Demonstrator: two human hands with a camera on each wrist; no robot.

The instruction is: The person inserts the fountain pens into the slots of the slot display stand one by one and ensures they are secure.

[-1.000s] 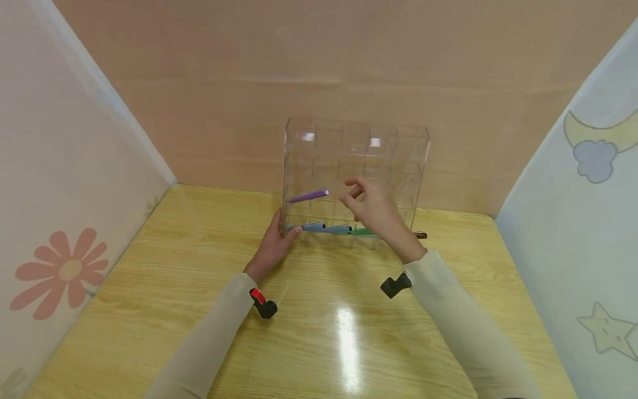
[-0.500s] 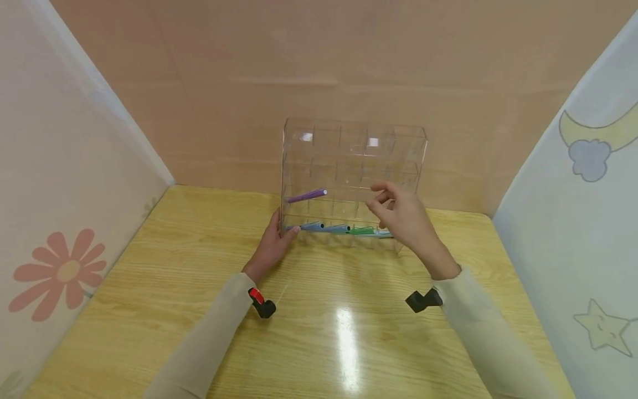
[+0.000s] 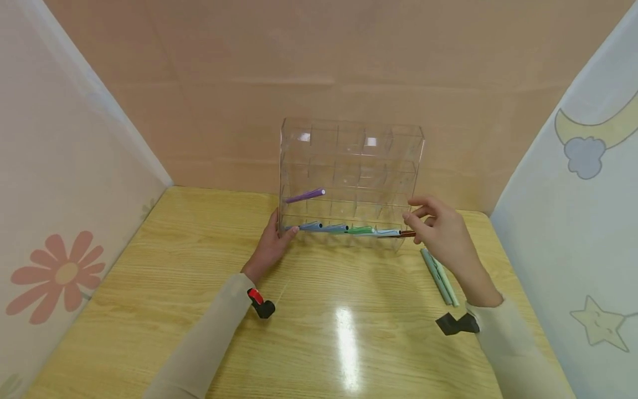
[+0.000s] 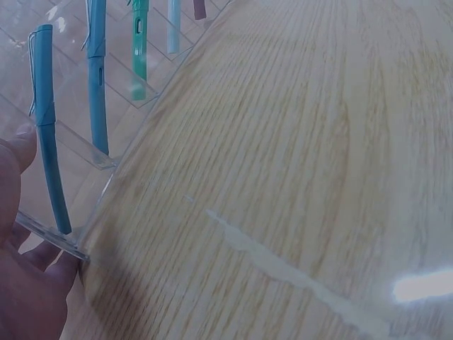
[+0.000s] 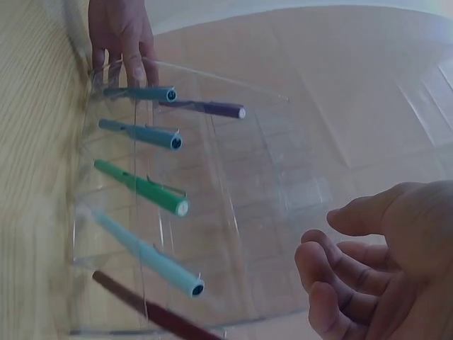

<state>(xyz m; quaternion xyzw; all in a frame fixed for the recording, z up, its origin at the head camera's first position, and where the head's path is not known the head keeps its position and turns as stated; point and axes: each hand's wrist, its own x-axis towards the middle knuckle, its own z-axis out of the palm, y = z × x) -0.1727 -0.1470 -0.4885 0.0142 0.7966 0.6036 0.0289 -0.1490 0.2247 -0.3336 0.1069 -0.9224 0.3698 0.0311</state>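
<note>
A clear pen rack with several compartments stands on the table near the back wall. My left hand grips its lower left corner, thumb in front. Along its bottom row lie two blue pens, a green pen, a light blue pen and a dark red-brown pen. One row higher, a purple pen sits in the leftmost compartment. Right of the rack my right hand hovers with fingers loosely bent and nothing held.
On the wooden table, a grey-green pen and a pale green pen lie side by side under the right forearm. A peach wall rises behind the rack, and patterned white panels flank both sides.
My right hand has moved right and nearer to me, from in front of the rack to beyond its right side. The two pens on the table have come into view. My left hand stays put.
</note>
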